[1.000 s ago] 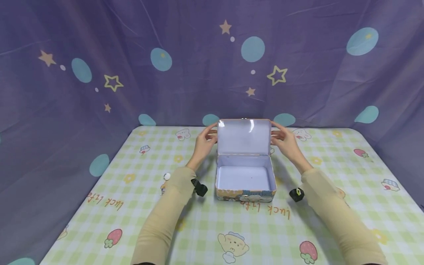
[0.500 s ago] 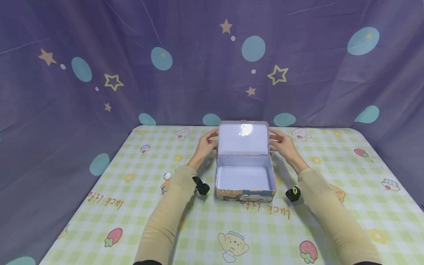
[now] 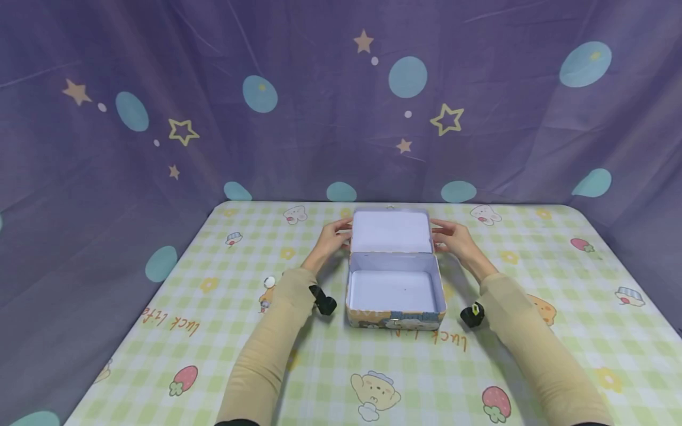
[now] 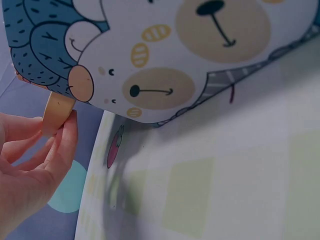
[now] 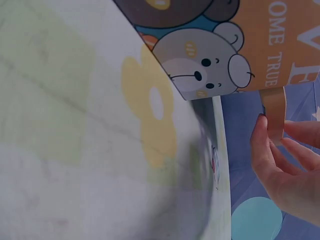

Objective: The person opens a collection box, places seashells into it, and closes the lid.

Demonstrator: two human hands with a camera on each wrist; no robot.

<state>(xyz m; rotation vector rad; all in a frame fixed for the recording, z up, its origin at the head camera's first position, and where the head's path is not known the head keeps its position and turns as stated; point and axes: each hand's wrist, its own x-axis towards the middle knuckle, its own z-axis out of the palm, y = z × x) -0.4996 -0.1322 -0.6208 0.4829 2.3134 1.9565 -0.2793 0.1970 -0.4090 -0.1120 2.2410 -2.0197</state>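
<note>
A hinged tin box (image 3: 394, 321), printed with cartoon bears outside and plain white inside, sits on the cloth with its lid (image 3: 391, 232) swung back. At the lid's left edge is my left hand (image 3: 331, 241); in the left wrist view its thumb and fingertips pinch the lid's orange rim (image 4: 58, 112). My right hand (image 3: 456, 241) is at the opposite edge. The right wrist view has its thumb and fingers on either side of the orange rim (image 5: 274, 116). Nothing but a tiny dark speck shows inside the box.
A green-and-white checked tablecloth (image 3: 240, 355) with printed fruit and animals covers the table. Behind it hangs a purple curtain (image 3: 319, 148) with stars and dots. A black wrist camera (image 3: 323, 302) is on the left sleeve, another black camera (image 3: 472, 315) on the right.
The lid has tipped farther back and lower, both hands going down with it. The box's front has shifted slightly toward the near side.
</note>
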